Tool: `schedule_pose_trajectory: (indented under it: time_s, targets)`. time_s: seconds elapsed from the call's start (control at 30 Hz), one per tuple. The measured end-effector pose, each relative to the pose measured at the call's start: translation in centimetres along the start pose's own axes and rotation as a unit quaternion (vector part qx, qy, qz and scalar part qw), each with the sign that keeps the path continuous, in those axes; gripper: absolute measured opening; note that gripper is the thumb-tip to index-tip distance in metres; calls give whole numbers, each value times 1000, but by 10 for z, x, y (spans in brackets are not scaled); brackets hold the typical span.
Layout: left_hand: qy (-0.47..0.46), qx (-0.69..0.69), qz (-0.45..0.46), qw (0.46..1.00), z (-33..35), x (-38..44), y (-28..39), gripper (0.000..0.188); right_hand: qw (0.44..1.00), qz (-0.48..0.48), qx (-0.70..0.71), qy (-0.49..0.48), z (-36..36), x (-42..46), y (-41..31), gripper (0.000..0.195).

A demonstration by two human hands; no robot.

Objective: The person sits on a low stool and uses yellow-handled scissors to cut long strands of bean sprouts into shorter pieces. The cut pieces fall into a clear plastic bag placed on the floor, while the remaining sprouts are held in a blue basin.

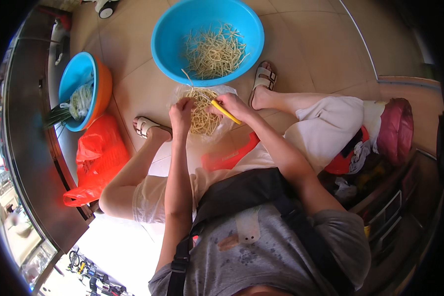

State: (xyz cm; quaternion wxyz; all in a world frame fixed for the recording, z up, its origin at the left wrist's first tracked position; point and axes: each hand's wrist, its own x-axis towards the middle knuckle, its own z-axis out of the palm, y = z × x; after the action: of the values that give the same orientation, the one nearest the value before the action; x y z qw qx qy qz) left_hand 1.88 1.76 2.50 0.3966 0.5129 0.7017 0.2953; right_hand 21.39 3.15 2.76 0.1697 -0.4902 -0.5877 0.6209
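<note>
My right hand (232,105) grips yellow-handled scissors (225,111), whose metal blades point up and left over a heap of thin, pale root-like stems (204,120). That heap lies on a clear plastic bag (225,127) on the floor between my feet. Beside the blades, my left hand (181,113) is pinched, and a single long stem (187,77) rises from near its fingertips towards the basin's rim. Just beyond the bag stands a large blue plastic basin (170,48). Cut-looking stems (216,51) of the same sort cover part of its bottom.
To the left, an orange bucket with a blue inside (103,79) holds bagged greens (82,100). A red plastic bag (100,159) lies below it, along a dark cabinet (33,129). At right is a bin with a dark pink liner (395,131). A wheel (106,12) shows at the top.
</note>
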Motion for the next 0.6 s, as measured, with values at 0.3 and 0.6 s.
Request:
schedule_pose_trajectory:
  time_s: [0.3,0.6]
  targets:
    - [-87,-386,-54,917,-4,29,41,20,977,-39,143,154,-30,-6,-18,31]
    - [-74,-429,-83,896,-28,35,49,27,996,-13,-55,71,-9,-46,-36,43]
